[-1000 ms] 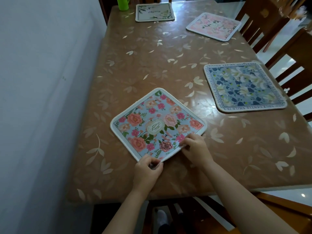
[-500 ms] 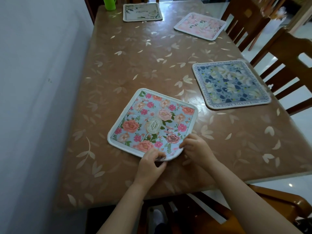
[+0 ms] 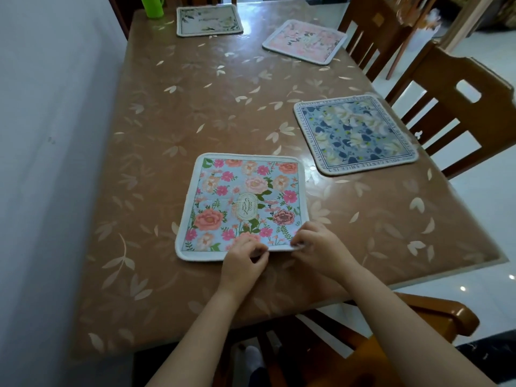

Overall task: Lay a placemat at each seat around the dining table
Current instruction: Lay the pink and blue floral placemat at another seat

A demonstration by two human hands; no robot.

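Placemat (image 3: 245, 191) square with table (image 3: 195, 107); left grip (image 3: 245, 263), right grip (image 3: 318, 247) pinch its near edge

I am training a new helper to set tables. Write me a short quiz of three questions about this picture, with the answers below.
1. True or false: the left hand and the right hand both pinch the near edge of the GARDEN placemat.
2. How many placemats lie on the table? A) two B) four C) six
3. Fill in: seen from the person's place, the green cup stands beside the pale placemat at the table's far ___ corner.

Key: 1 true; 2 B; 3 left.
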